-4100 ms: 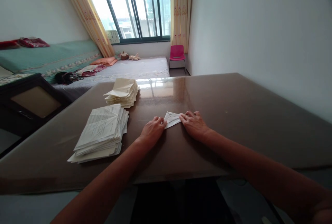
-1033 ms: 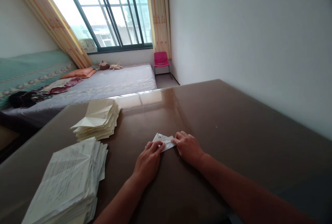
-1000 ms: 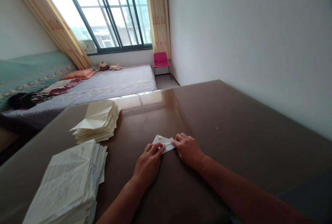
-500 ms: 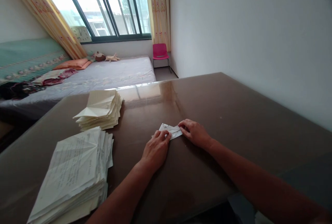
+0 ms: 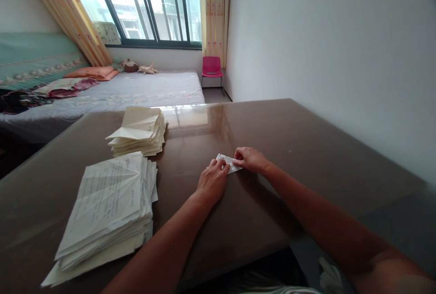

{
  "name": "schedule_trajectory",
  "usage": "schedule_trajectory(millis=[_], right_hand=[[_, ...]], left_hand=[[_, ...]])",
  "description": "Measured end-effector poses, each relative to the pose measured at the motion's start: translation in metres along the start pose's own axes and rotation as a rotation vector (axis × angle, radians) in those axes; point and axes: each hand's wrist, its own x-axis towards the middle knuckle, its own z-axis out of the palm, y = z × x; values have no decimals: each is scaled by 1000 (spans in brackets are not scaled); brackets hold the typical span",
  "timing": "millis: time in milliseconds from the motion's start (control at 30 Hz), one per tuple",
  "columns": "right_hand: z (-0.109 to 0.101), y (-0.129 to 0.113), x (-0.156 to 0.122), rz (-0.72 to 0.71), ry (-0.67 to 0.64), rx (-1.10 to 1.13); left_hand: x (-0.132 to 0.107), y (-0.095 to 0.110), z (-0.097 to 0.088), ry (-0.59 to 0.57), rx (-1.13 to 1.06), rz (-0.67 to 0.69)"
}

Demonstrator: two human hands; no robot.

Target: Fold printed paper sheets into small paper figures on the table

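Observation:
A small piece of folded white paper with dark print lies on the brown table in front of me. My left hand presses on its left part, fingers curled over it, and covers that end. At its right end my right hand pinches the paper between thumb and bent fingers. The paper's exact folds are too small to make out.
To the left lies a stack of creased, printed white sheets. Behind it sits a stack of cream sheets. The glossy table reaches toward a white wall. Beyond are a bed and a pink chair.
My right hand has shifted slightly inward along the folded paper, and its thumb now lies on the paper. The whole view has tilted a little.

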Motion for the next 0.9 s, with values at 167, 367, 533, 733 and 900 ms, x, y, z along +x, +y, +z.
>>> schedule_trajectory(millis=[167,367,533,733,900], right_hand=[[6,5,4,-2,-18,174],[12,14,0,-68,36,379],[9,15,-5,-105,34,406],[7,10,-8,-128,44,148],[8,10,-5,-163,67,102]], left_hand=[[2,-1,2,14,-28,-41],[13,-4,4,74,-20,-129],[19,-4,6,42,1,-158],[17,-5,7,58,12,-164],[16,-7,11,86,32,-144]])
